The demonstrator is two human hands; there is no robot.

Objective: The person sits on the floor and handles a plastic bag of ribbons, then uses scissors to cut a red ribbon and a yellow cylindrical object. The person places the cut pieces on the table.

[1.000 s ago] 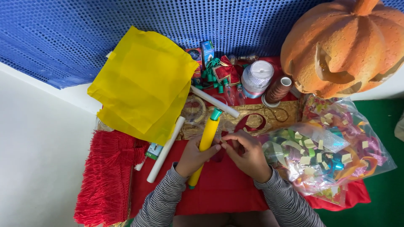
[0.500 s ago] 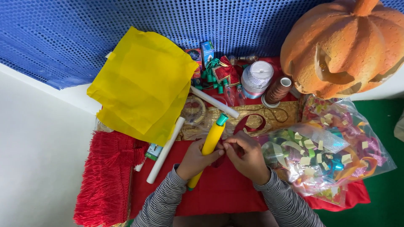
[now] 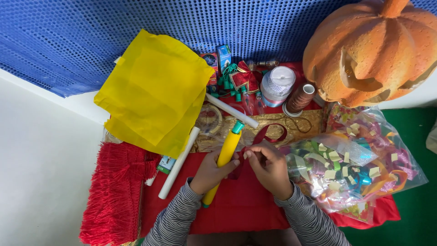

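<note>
- Blue perforated backdrop (image 3: 136,36) fills the top of the view; white tabletop (image 3: 41,159) at left, green surface (image 3: 409,132) at right.
- Orange carved pumpkin (image 3: 373,50), top right.
- Yellow tissue paper sheet (image 3: 154,91), left of centre, overlapping a white tube (image 3: 178,163).
- Clear plastic bag of coloured ribbon bows (image 3: 350,168), right, lying on the red cloth (image 3: 241,205).
- Red fringed fabric (image 3: 114,191), lower left.
- White-and-grey ribbon spool (image 3: 277,84) and brown thread spool (image 3: 300,96), beside the pumpkin; small blue box (image 3: 224,55) standing behind them.
- Left hand (image 3: 213,169) grasps a yellow tube with green cap (image 3: 225,152), tilted, centre of cloth.
- Right hand (image 3: 268,166) pinches dark red ribbon (image 3: 268,133), fingertips near the left thumb.
- Versus the earlier frames: hands and tube in nearly the same place; the ribbon loop unchanged.
</note>
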